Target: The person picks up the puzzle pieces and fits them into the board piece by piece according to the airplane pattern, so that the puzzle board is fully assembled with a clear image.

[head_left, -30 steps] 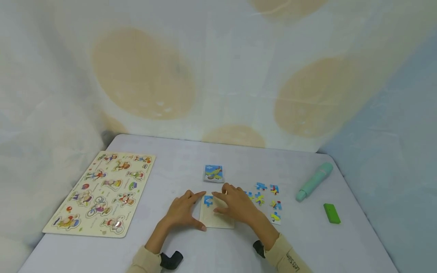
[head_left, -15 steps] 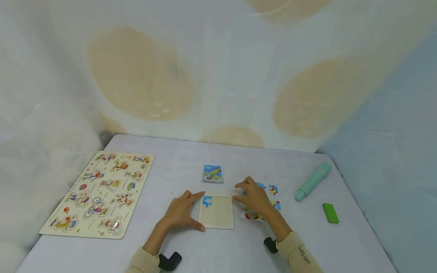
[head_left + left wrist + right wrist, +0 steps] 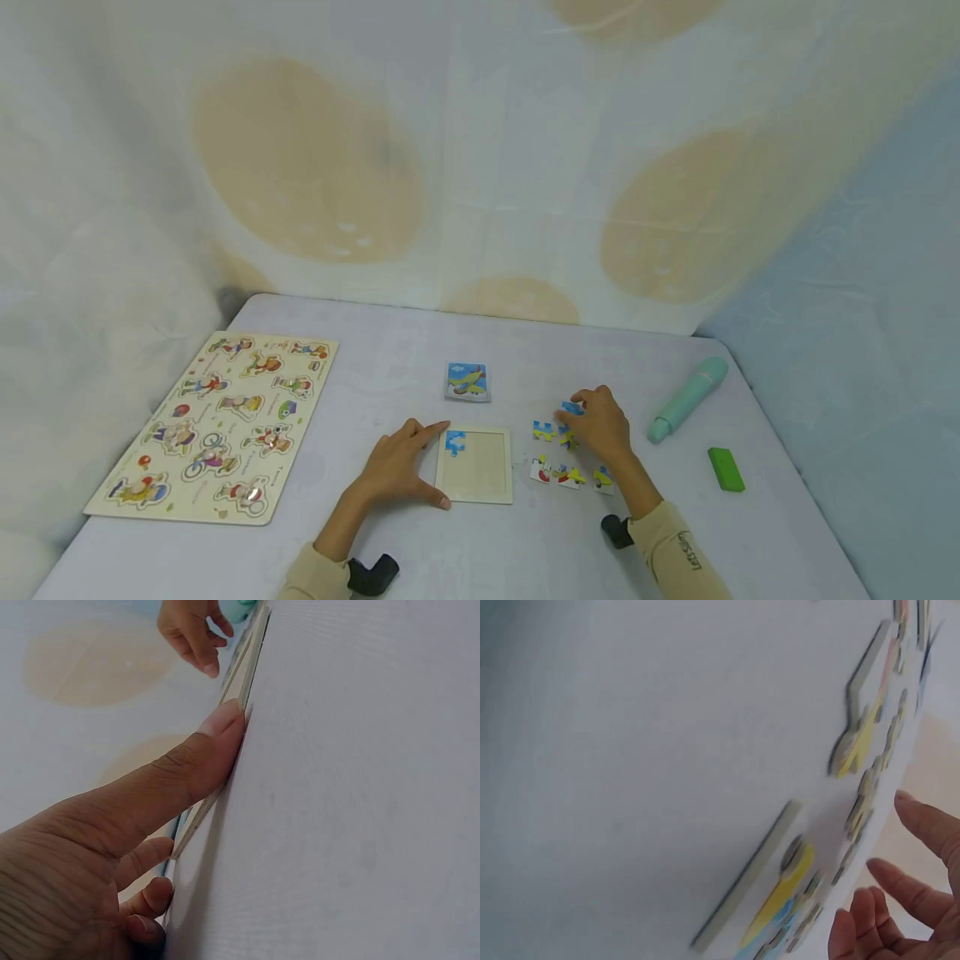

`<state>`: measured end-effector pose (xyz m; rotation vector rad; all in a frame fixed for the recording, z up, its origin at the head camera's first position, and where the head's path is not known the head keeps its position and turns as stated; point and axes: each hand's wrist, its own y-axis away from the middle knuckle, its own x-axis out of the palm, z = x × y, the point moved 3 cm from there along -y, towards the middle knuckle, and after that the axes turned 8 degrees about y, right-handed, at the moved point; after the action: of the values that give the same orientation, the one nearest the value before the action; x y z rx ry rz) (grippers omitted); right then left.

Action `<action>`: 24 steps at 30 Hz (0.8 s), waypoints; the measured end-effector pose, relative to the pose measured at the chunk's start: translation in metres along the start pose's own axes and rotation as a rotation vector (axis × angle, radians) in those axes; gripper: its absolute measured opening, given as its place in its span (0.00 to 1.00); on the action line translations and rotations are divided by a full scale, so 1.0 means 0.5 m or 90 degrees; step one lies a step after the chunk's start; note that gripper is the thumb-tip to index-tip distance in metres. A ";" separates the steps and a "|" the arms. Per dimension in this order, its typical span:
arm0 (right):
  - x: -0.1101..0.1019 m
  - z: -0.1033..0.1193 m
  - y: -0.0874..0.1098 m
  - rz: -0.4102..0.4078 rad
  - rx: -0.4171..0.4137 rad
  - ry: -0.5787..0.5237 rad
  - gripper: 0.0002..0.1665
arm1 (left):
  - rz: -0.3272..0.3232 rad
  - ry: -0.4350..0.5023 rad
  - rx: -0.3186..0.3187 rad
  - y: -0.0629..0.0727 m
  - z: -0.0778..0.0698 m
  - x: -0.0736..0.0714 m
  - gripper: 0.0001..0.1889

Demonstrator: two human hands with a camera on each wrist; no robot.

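In the head view my left hand (image 3: 397,462) is at the left side of a shallow square wooden puzzle tray (image 3: 491,471), thumb and forefinger spanning it at the two left corners. The left wrist view has the thumb (image 3: 180,769) pressed along the tray's edge. A blue jigsaw piece (image 3: 456,443) lies in the tray's upper left corner. My right hand (image 3: 602,425) hovers over the loose pieces, thumb and forefinger apart around another blue piece (image 3: 572,407). Nothing shows between the right fingertips in the right wrist view. Several more pieces (image 3: 543,430) lie nearby, some hidden by that hand.
A small picture card of a yellow plane (image 3: 467,381) lies behind the tray. To the left is a large board with cartoon figures (image 3: 243,406). On the right are a mint-green tube-shaped object (image 3: 688,400) and a green block (image 3: 726,469).
My right hand has left the tray and moved right over the loose pieces, uncovering the tray and the front row of pieces. The left hand has stayed at the tray.
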<state>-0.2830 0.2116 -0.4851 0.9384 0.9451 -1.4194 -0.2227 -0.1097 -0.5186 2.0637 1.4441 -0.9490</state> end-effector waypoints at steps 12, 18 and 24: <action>0.001 -0.022 -0.001 0.013 0.037 0.042 0.31 | -0.003 0.007 0.000 0.000 0.001 0.001 0.59; 0.008 -0.023 -0.006 0.001 0.027 0.046 0.28 | -0.006 0.004 0.007 0.000 0.002 0.002 0.59; 0.016 -0.018 -0.008 -0.003 0.028 0.052 0.26 | -0.005 0.010 -0.001 0.001 0.004 0.003 0.59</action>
<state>-0.2870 0.2173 -0.4955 1.0345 0.9800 -1.4198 -0.2224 -0.1104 -0.5210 2.0710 1.4615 -0.9361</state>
